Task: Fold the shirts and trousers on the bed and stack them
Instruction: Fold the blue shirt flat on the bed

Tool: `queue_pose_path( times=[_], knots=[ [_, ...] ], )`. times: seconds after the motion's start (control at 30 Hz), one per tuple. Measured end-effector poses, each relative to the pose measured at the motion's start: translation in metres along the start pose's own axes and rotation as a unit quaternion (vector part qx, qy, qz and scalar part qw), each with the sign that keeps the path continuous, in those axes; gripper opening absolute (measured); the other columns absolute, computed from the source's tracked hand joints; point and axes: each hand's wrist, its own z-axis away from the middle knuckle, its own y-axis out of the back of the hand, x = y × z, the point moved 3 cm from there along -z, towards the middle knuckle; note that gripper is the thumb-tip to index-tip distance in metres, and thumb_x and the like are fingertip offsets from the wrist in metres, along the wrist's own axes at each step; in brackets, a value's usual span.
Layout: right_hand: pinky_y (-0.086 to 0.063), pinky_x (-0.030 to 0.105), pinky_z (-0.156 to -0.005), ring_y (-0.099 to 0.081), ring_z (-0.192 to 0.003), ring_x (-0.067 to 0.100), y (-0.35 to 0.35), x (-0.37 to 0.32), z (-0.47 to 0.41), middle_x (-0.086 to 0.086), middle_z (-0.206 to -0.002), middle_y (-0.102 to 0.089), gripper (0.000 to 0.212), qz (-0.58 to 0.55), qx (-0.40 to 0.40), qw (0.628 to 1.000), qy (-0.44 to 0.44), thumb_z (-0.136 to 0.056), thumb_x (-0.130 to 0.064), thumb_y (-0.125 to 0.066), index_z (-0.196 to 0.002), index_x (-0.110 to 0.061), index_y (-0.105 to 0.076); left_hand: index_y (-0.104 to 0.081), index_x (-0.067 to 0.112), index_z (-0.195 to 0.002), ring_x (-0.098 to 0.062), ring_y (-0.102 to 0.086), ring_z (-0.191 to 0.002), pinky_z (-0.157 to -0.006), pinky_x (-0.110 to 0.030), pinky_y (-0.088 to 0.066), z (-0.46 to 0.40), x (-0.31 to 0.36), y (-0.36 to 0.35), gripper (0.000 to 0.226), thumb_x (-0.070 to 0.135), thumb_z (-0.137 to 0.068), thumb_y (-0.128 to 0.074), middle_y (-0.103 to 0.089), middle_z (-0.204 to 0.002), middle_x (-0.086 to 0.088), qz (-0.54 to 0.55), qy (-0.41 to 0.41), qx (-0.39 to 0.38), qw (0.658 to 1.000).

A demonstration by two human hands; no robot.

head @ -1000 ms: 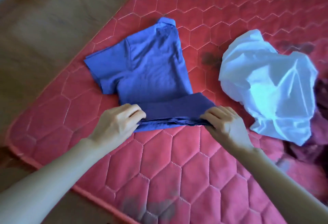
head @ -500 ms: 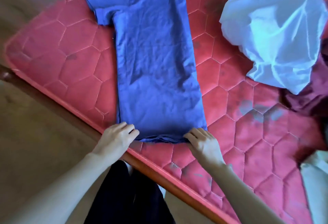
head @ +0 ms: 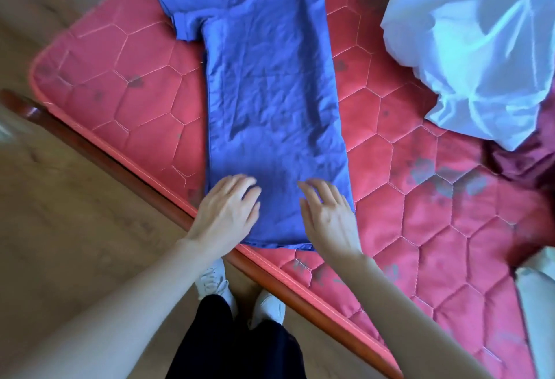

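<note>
A blue shirt [head: 270, 87] lies lengthwise on the red quilted mattress [head: 126, 84], folded in half along its length, one sleeve sticking out at the upper left. Its hem reaches the mattress's near edge. My left hand [head: 226, 210] lies flat on the hem's left part, fingers straight. My right hand [head: 329, 213] rests on the hem's right part, fingers spread and relaxed. Neither hand grips the cloth.
A crumpled white garment [head: 477, 48] lies at the upper right, with a dark red garment [head: 528, 153] below it. A pale cloth [head: 537, 303] shows at the right edge. The wooden bed rail [head: 270, 276] runs along the near edge; my feet stand beside it.
My hands pulled the shirt's hem toward the near edge, straightening it out, then let go. Both hands now lie flat on the cloth a little above the hem.
</note>
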Motion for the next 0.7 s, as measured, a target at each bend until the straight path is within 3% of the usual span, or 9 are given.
queue_pose_path(
  times=[0.1, 0.23, 0.4, 0.53, 0.6, 0.7],
  knots=[
    [-0.041, 0.048, -0.102, -0.046, -0.132, 0.035, -0.033, -0.014, -0.036, 0.020, -0.139, -0.050, 0.045, 0.023, -0.021, 0.999, -0.013, -0.089, -0.008, -0.060, -0.134, -0.004, -0.054, -0.055, 0.000, -0.131, -0.036, -0.045, -0.132, -0.110, -0.050, -0.036, -0.044, 0.019, 0.001, 0.045, 0.010, -0.088, -0.057, -0.049, -0.141, -0.019, 0.005, 0.058, 0.052, 0.997],
    [-0.020, 0.051, -0.117, -0.023, -0.146, 0.026, -0.063, 0.005, -0.032, 0.009, -0.157, -0.026, 0.050, 0.082, -0.110, 0.990, -0.014, -0.100, -0.032, -0.035, -0.149, -0.021, -0.034, -0.015, 0.006, -0.153, -0.030, -0.008, -0.149, -0.119, -0.047, -0.008, -0.059, 0.003, -0.023, 0.061, 0.032, -0.102, -0.036, -0.006, -0.161, -0.016, -0.012, 0.161, -0.045, 0.986],
    [-0.022, 0.048, -0.116, -0.030, -0.143, 0.027, -0.044, 0.047, 0.035, 0.008, -0.156, -0.029, 0.053, 0.101, -0.106, 0.988, -0.052, -0.097, -0.034, -0.031, -0.147, -0.018, -0.038, -0.032, 0.000, -0.148, -0.033, -0.024, -0.145, -0.115, -0.052, -0.026, 0.004, -0.022, -0.029, 0.064, 0.040, -0.098, -0.025, -0.021, -0.157, -0.021, -0.017, 0.182, -0.074, 0.980],
    [-0.030, 0.050, -0.109, -0.056, -0.123, 0.031, -0.021, 0.052, 0.041, 0.013, -0.142, -0.049, 0.044, 0.056, -0.034, 0.996, -0.060, -0.095, -0.021, -0.039, -0.132, -0.006, -0.057, -0.047, -0.005, -0.138, -0.033, -0.033, -0.141, -0.112, -0.054, -0.029, 0.016, -0.016, -0.010, 0.064, 0.039, -0.095, -0.028, -0.032, -0.152, -0.021, -0.010, 0.195, -0.096, 0.976],
    [-0.030, 0.050, -0.110, -0.055, -0.123, 0.032, -0.016, 0.042, 0.003, 0.015, -0.139, -0.052, 0.041, 0.037, 0.018, 0.998, -0.050, -0.093, -0.014, -0.042, -0.129, -0.003, -0.058, -0.048, -0.004, -0.137, -0.033, -0.032, -0.142, -0.113, -0.053, -0.027, -0.009, -0.012, 0.000, 0.060, 0.036, -0.095, -0.031, -0.033, -0.153, -0.020, -0.019, 0.173, -0.051, 0.984],
    [-0.028, 0.053, -0.114, -0.040, -0.136, 0.033, -0.026, 0.018, -0.078, 0.018, -0.146, -0.043, 0.045, 0.021, 0.035, 0.999, -0.018, -0.090, -0.008, -0.046, -0.134, -0.003, -0.054, -0.040, 0.000, -0.144, -0.033, -0.025, -0.145, -0.116, -0.053, -0.022, -0.074, -0.013, 0.007, 0.054, 0.029, -0.099, -0.034, -0.027, -0.156, -0.017, -0.038, 0.146, 0.025, 0.988]
  ],
)
